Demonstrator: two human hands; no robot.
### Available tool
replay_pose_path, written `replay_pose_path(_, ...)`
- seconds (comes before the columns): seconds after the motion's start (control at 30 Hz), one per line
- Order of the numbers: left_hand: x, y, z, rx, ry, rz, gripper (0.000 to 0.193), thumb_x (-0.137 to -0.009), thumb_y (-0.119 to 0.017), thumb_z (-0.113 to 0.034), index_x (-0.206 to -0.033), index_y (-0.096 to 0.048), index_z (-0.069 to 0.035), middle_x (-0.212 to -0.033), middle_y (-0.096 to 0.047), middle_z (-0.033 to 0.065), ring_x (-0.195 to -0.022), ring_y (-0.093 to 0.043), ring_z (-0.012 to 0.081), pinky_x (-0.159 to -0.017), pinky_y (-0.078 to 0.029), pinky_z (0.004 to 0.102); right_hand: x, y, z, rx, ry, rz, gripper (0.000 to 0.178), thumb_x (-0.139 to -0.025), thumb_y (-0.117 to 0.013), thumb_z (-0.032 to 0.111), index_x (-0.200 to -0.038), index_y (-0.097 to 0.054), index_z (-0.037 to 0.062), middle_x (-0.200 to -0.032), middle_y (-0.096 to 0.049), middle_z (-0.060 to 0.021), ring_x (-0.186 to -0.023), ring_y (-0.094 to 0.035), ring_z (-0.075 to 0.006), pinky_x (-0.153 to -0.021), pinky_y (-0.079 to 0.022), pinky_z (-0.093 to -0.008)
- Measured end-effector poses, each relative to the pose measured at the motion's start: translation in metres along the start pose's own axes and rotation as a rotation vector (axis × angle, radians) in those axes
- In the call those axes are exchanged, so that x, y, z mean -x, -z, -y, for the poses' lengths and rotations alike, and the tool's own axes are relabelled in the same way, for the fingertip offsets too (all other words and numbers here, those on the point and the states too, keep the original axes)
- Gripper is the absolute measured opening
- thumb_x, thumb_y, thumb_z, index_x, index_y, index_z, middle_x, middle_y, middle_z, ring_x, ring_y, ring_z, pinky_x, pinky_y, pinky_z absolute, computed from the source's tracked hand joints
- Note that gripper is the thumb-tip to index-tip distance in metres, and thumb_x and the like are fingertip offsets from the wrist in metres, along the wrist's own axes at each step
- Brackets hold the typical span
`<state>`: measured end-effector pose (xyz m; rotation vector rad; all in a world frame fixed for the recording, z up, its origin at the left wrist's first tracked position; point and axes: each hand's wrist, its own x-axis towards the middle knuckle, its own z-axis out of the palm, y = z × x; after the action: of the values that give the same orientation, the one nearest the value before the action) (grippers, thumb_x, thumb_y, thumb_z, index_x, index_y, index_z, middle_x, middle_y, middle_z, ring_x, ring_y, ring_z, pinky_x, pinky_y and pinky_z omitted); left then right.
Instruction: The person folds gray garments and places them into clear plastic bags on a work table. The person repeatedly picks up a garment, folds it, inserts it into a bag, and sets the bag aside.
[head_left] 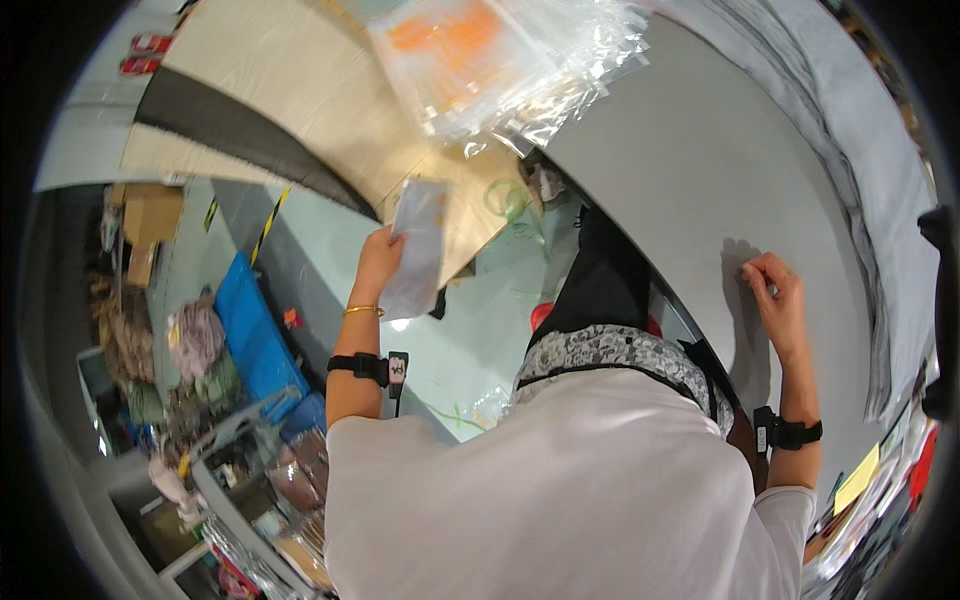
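Observation:
My left hand [380, 258] is closed on the edge of a flat, translucent plastic bag [418, 245], which hangs over the gap beside the wooden table. Held out over the grey table, my right hand [778, 290] has its fingers curled together in a pinch. A tiny pale spot shows at those fingers, too small to name. A pile of clear plastic bags [560, 60], some with an orange patch, lies ahead of me where the two tabletops meet.
The grey tabletop [690, 140] spans my right side, with folded grey fabric [850, 130] along its far edge. A pale wooden table [300, 70] stands ahead left. Farther left are a blue board [255, 320], cardboard boxes [150, 220] and a cart [225, 490] of packaged goods.

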<state>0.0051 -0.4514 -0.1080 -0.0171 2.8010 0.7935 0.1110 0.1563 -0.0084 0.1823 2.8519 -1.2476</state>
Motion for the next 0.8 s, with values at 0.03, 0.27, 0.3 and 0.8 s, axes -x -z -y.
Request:
replay_pose_path(0.03,-0.029,-0.009,0.019,-0.139,-0.052,-0.123,0.017,-0.097,-0.063,-0.013,-0.102,-0.074,-0.001,-0.084,-0.073,0.0249,-0.079,-0.072,0.0395,-0.070,-0.054,0.0486,0.008,-0.001,-0.009,-0.031,0.040,-0.012,0.011,-0.099,-0.069,0.007,-0.094,-0.069,-0.0023,-0.084,-0.068,-0.0069,-0.075,-0.061,-0.0154,-0.067,-0.049,-0.0292)
replay_pose_path(0.27,-0.147,-0.117,0.083,-0.473,-0.218,-0.118,0.035,-0.093,-0.067,-0.011,-0.127,-0.067,-0.004,-0.114,-0.070,0.0250,-0.104,-0.067,0.0449,-0.091,-0.054,0.0529,0.057,0.015,-0.033,-0.031,-0.241,-0.116,0.018,-0.099,-0.071,0.018,-0.101,-0.074,0.0005,-0.088,-0.073,-0.0097,-0.077,-0.066,-0.0175,-0.071,-0.053,-0.0328)
replay_pose_path(0.3,-0.150,-0.135,0.089,-0.523,-0.177,0.010,0.043,-0.089,-0.074,-0.014,-0.130,-0.065,-0.003,-0.123,-0.066,0.0258,-0.112,-0.062,0.0463,-0.100,-0.050,0.0538,0.058,0.015,-0.037,-0.099,-0.228,-0.116,0.017,-0.098,-0.071,0.017,-0.099,-0.074,0.0011,-0.087,-0.073,-0.0098,-0.076,-0.067,-0.0196,-0.070,-0.053,-0.0339)
replay_pose_path(0.8,-0.030,-0.047,-0.334,0.335,-0.520,1.273,0.028,-0.103,-0.068,-0.016,-0.124,-0.069,0.002,-0.104,-0.076,0.0095,-0.084,-0.071,0.0146,-0.072,-0.059,0.0283,0.036,0.200,-0.193,0.336,-0.230,-1.020,0.009,-0.094,-0.075,0.016,-0.097,-0.076,0.0070,-0.112,-0.071,-0.0062,-0.102,-0.067,-0.0239,-0.081,-0.057,-0.0353)
